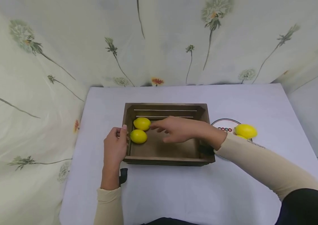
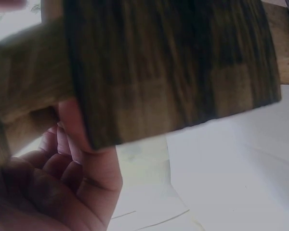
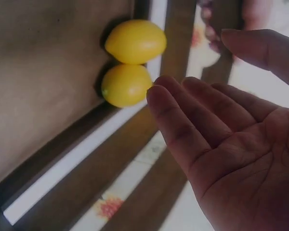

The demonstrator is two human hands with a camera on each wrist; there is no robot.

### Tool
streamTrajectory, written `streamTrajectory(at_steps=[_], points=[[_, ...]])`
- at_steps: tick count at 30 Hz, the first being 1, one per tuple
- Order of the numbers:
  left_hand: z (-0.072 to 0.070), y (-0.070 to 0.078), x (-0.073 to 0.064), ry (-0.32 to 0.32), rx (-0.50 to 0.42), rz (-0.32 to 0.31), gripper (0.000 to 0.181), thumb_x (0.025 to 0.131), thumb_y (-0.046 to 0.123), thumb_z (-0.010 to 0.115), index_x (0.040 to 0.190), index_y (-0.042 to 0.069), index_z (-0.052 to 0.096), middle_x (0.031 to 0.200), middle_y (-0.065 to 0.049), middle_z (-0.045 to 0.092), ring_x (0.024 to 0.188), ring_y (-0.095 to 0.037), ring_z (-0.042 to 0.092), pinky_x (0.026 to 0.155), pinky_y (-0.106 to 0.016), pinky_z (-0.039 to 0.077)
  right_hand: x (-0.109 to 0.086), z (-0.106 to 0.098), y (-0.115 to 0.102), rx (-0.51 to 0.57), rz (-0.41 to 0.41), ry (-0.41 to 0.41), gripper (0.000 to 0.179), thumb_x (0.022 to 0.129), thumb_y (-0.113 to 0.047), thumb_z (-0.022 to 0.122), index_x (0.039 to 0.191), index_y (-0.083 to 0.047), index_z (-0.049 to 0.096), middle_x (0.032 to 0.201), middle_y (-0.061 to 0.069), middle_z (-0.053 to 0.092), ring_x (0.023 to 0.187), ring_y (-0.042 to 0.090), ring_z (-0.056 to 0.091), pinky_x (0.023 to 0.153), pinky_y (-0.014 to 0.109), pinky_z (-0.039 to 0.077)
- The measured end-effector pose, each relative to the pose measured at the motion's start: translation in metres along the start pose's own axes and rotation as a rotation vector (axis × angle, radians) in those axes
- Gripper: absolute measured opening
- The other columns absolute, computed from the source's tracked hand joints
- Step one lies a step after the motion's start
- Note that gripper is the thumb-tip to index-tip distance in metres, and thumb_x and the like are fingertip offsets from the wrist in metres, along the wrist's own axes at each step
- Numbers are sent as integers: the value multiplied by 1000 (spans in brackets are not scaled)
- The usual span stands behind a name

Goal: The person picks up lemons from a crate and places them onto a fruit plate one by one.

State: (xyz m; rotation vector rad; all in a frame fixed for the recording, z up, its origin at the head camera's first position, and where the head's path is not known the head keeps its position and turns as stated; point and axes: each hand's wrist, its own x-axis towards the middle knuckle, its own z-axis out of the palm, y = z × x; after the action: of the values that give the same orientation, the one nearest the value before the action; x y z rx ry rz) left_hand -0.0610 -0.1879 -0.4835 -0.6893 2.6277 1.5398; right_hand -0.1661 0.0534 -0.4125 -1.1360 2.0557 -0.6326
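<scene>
The right hand (image 1: 177, 128), fingers loosely spread, holds nothing, with two lemons (image 1: 139, 136) just past its fingertips, where a gentle touch should avoid rolling them, while beyond, the left hand (image 1: 115, 143) grips the crate (image 1: 170, 159), best kept steady.

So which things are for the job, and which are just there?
Probably for the job:
crate, held by the left hand
two lemons inside, near the right hand
plate, and the lemons by it

Just there:
white tablecloth
flowery cloth behind
</scene>
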Motion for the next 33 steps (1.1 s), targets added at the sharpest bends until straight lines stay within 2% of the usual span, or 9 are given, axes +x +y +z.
streamTrajectory(at_steps=[8, 14, 21, 28, 33], points=[[-2, 0, 0, 15, -17, -1, 51, 108, 55, 47, 116, 8, 64, 98, -16, 69, 79, -27, 64, 66, -37, 54, 39, 10, 7, -71, -17, -64, 66, 94, -2, 67, 155, 3, 42, 154, 15, 52, 128, 33, 63, 106, 43, 51], [-1, 1, 2, 10, -19, -9, 50, 108, 56, 47, 116, 9, 64, 98, -15, 69, 79, -27, 64, 67, -38, 54, 57, 15, 14, -63, 14, -96, 67, 96, -2, 70, 155, 4, 40, 154, 20, 51, 130, 36, 61, 108, 43, 49], [-2, 1, 2, 3, -4, -24, 50, 108, 57, 46, 118, 10, 64, 98, -12, 68, 81, -26, 64, 68, -38, 54, 74, 22, 21, -53, 6, -66, 70, 95, -4, 71, 157, 4, 39, 156, 19, 49, 132, 34, 59, 109, 41, 48], [-3, 1, 1, 0, -16, -15, 51, 108, 57, 47, 117, 9, 64, 98, -13, 68, 81, -27, 64, 68, -38, 54, 88, 29, 23, -122, -2, -54, 71, 94, -7, 74, 156, 2, 41, 152, 16, 53, 133, 30, 56, 114, 40, 42], [-2, 1, 1, 1, -16, -8, 51, 108, 56, 47, 117, 9, 64, 99, -14, 68, 80, -27, 64, 67, -38, 54, 94, 32, 22, -142, 15, -43, 71, 92, -8, 76, 155, -1, 44, 143, 13, 58, 123, 25, 58, 113, 40, 42]])
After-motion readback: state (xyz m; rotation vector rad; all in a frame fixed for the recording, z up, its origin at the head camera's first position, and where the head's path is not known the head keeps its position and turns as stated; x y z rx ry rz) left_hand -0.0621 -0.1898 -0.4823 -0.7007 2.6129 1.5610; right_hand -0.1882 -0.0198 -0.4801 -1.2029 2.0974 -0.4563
